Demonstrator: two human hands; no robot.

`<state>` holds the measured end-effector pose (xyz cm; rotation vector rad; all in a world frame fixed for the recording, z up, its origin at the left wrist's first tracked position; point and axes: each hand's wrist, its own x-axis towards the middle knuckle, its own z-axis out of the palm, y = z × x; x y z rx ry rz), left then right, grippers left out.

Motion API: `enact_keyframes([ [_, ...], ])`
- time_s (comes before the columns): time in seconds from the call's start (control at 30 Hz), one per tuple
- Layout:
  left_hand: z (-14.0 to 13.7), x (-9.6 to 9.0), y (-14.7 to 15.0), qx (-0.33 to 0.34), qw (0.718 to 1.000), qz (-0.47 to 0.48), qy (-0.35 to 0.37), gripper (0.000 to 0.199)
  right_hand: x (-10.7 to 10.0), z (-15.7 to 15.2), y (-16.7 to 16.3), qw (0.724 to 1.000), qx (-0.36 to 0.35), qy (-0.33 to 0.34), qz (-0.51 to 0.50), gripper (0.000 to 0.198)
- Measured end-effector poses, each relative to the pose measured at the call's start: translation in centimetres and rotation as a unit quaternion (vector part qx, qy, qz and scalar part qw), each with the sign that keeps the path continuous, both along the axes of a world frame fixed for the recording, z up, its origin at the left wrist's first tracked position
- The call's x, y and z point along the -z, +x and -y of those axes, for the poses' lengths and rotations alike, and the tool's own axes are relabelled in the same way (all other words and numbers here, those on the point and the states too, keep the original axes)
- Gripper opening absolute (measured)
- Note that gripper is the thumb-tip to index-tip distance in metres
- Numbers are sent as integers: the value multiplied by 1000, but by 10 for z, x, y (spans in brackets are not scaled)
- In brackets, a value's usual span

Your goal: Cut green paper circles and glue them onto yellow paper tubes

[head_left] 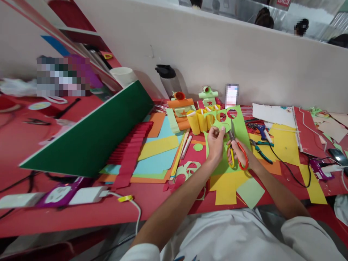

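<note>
The left hand [216, 143], right of the middle of the frame, has its thumb and fingers together, pinching the green sheet [242, 136]. This sheet lies below and behind both hands. The right hand [239, 150] is closed around the scissors [232, 137], whose blades point up over the sheet, near the left fingertips. Whether the blades touch the paper, I cannot tell.

From the left, the dark green board [92, 137] is flat and smooth, with a thin white edge. Next comes red paper [130, 157], ridged in narrow folds, then a flat yellow strip [158, 148] over blue paper. A small green disc [198, 147] lies left of the left hand, and the yellow rolls [193, 122] stand just above it. The sheet has round holes in its upper part. Right of the right hand are the pliers [262, 149], with teal handles.

The board slants across the left side. The front edge of the red table [89, 219] runs along the lower frame, where both forearms cross it. The white partition [203, 47] closes the far side.
</note>
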<state>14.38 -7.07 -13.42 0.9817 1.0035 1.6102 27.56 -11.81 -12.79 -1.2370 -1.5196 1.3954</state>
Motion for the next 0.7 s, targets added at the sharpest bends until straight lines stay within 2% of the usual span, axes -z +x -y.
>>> enact_keyframes([
  [0.2,2,0,2,-7,1000,17,6,41,-3,3,-6,999,6,41,-6,50],
  [0.4,6,-6,4,-13,1000,3,1,43,-6,4,-9,999,7,51,-4,52],
  [0.7,11,-12,4,-13,998,61,14,50,-9,3,-12,997,17,71,17,54],
])
